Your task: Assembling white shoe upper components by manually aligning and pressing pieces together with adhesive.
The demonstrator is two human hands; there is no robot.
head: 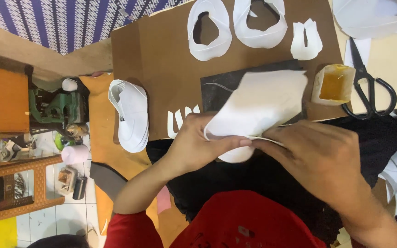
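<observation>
White shoe-upper piece (pixel 258 103) pinched between left hand (pixel 194 147) and right hand (pixel 318 156); both clamped on its lower edge

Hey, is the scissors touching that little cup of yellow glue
Touching. In the head view the scissors lie right of the glue cup, one dark handle loop meeting its right rim, no gap visible.

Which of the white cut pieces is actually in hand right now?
The large folded white sheet piece, pinched between left hand and right hand. The two white ring-shaped cutouts and small U-shaped white piece lie untouched on the brown cardboard.
</observation>
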